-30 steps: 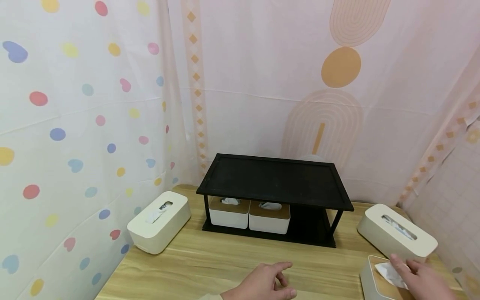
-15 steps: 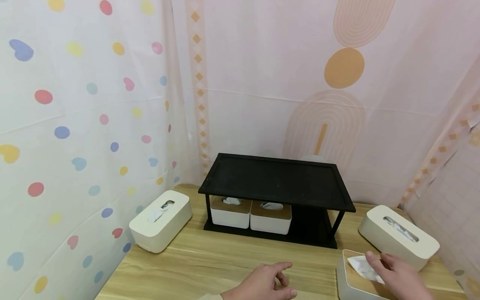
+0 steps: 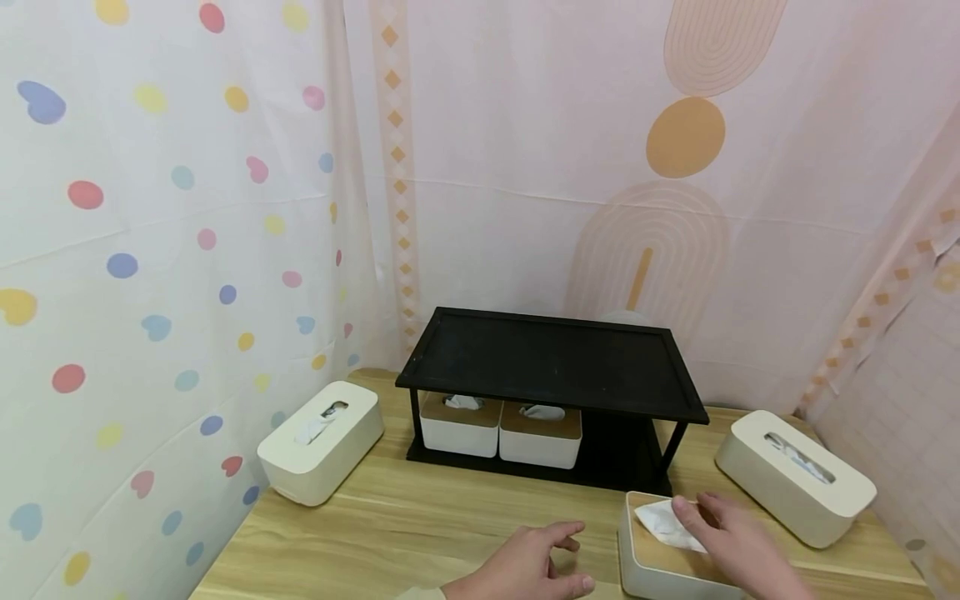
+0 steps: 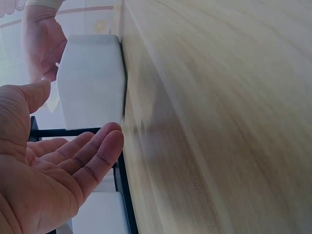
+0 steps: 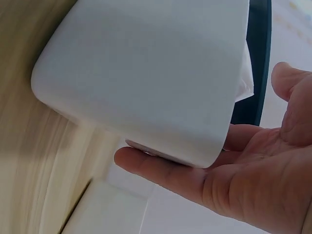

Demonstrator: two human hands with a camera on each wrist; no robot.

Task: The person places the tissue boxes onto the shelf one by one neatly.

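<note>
A white tissue box [image 3: 663,579] with a wood-brown lid and a tissue sticking out stands on the table, right of centre. My right hand [image 3: 731,542] lies along its right side. In the right wrist view, the straight fingers [image 5: 165,173] press the box's side, while the thumb is raised clear of it. My left hand [image 3: 525,567] is left of the box, its fingers loosely extended and holding nothing. In the left wrist view, the palm faces the box's white wall [image 4: 92,78], a gap between them.
A black two-tier shelf [image 3: 547,358] stands at the back. Two similar tissue boxes, one left [image 3: 459,437] and one beside it [image 3: 538,448], sit on its lower tier. Longer cream tissue boxes stand at the table's left [image 3: 322,467] and right [image 3: 787,500]. Patterned curtains hang behind.
The wood-lidded tissue box has slid left from the right side, with my right hand moving along at its side. It now stands closer to my left hand, which stays nearly still.
</note>
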